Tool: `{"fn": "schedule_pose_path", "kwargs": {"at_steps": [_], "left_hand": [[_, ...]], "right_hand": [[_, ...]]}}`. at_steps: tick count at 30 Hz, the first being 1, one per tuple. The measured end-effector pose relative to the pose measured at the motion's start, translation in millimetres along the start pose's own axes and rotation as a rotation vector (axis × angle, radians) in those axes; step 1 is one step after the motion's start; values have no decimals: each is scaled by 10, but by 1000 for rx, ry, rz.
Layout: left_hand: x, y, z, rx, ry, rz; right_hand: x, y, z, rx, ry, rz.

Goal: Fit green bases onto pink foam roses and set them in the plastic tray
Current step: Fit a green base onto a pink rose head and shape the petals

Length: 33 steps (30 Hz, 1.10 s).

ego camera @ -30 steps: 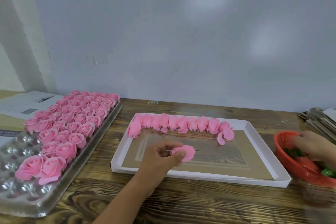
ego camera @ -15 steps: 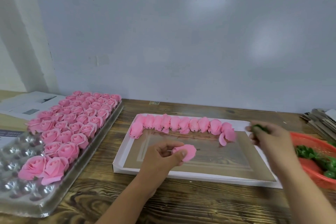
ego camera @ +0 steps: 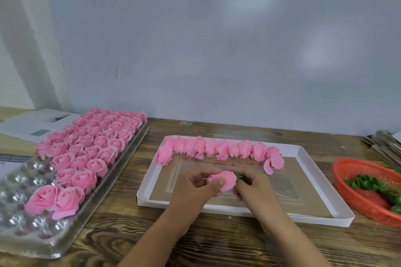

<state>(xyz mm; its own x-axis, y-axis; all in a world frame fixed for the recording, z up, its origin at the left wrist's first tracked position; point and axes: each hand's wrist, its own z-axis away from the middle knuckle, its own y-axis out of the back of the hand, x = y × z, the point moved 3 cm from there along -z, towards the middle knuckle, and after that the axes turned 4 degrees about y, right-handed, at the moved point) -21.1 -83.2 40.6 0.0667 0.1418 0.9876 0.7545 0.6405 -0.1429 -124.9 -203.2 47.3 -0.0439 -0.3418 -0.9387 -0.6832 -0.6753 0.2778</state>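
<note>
L hand [ego camera: 195,188] pinches soft foam rose [ego camera: 224,180] — R hand [ego camera: 252,186] w/ green base [ego camera: 239,175].

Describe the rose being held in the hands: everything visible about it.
The held rose is a pink, matte, foam-like bud lying on its side above the white box, apart from the row of roses behind. The left hand pinches it, thumb on the front petals. The right hand holds a green base against its right end; whether it is seated cannot be told.
</note>
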Motion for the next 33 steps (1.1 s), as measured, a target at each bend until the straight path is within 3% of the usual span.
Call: {"fn": "schedule_pose_path", "kwargs": {"at_steps": [7, 17, 33], "left_hand": [[-1, 17, -5, 38, -16, 12], [-13, 6, -10, 20, -13, -1], [-26, 22, -20, -6, 10, -15]], "right_hand": [[22, 37, 150, -93, -144, -407], [106, 94, 128, 56, -232, -566], [13, 33, 182, 10, -4, -281]]}}
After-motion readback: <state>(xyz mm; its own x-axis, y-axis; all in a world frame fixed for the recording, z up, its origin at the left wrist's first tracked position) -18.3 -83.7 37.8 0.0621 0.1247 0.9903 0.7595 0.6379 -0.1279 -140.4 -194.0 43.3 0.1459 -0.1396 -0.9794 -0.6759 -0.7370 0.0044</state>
